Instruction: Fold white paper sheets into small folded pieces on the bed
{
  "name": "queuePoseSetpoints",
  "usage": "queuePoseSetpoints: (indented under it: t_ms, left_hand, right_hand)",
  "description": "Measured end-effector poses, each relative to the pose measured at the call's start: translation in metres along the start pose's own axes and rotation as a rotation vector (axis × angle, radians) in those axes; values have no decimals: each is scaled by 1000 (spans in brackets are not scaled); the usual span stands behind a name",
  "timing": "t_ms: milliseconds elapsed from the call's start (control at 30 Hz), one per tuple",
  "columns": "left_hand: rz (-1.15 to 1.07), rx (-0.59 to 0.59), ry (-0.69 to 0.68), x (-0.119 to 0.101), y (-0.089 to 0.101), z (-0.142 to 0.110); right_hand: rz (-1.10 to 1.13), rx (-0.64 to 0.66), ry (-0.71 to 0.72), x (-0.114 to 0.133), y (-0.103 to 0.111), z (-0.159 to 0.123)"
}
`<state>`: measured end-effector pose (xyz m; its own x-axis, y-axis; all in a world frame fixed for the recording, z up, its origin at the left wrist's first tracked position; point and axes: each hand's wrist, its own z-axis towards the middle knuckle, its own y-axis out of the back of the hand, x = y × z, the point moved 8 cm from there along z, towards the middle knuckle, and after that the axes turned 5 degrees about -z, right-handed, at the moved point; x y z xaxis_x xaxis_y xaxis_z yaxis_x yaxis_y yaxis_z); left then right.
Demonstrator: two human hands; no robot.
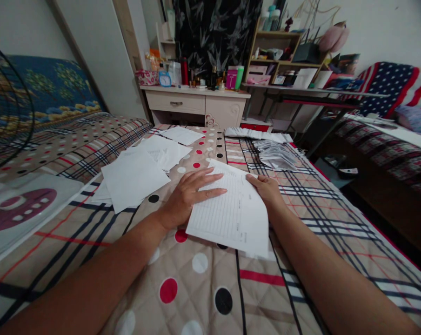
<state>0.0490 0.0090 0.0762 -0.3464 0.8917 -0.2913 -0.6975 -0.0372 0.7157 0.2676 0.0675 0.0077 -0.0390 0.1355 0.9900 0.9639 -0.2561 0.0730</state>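
A printed sheet of paper with ruled lines lies at a slant on the bed in front of me, its right edge curling up a little. My left hand rests on its left side, palm down with fingers stretched over the print. At the upper right edge, my right hand pinches the paper between thumb and fingers. Another sheet's edge peeks out beneath the lower right corner. To the left, loose white sheets lie in an overlapping pile.
A stack of folded papers lies at the right, below a long white packet. A plastic bag with a purple print is at the left, near a fan guard. A white dresser stands beyond the bed.
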Motion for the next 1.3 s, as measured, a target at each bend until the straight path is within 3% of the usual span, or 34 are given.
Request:
queuePoseSetpoints:
  t_ms: [100, 200, 300, 433, 567, 633, 733, 833, 933, 1067, 1200, 1300]
  left_hand:
    - [-153, 136, 4, 1, -12, -3]
    - [-367, 281, 80, 9, -29, -10]
    - [-511, 312, 181, 18, -36, -13]
    - [-626, 262, 283, 25, -36, -12]
    - [-597, 182, 620, 46, -39, -20]
    - [-558, 138, 709, 51, -39, -23]
    - [-530, 85, 757, 53, -38, -23]
    - [-497, 46, 794, 54, -37, -23]
    - [-466, -2, 805, 53, -35, -21]
    - [-549, -60, 810, 53, -34, -20]
    - [-461, -31, 776, 53, -32, -18]
    - [-290, 30, 710, 53, -32, -17]
  right_hand:
    - [-203, 10, 137, 4, -1, 1]
    - [-567, -47, 447, 23, -2, -4]
    - [-644, -86, 618, 34, 1, -7]
    - [-662, 69, 510, 44, 5, -3]
    - [-663, 426, 313, 69, 0, -20]
    - [-543, 552, 200, 85, 2, -36]
    - [-389, 609, 157, 107, 5, -54]
    - [-375, 666, 131, 102, 0, -58]
    - [-353, 565, 115, 81, -3, -41]
    - [-430, 399, 208, 53, -8, -16]
    - [-572, 236, 412, 45, -9, -9]
    - [-679, 202, 567, 44, -14, -12]
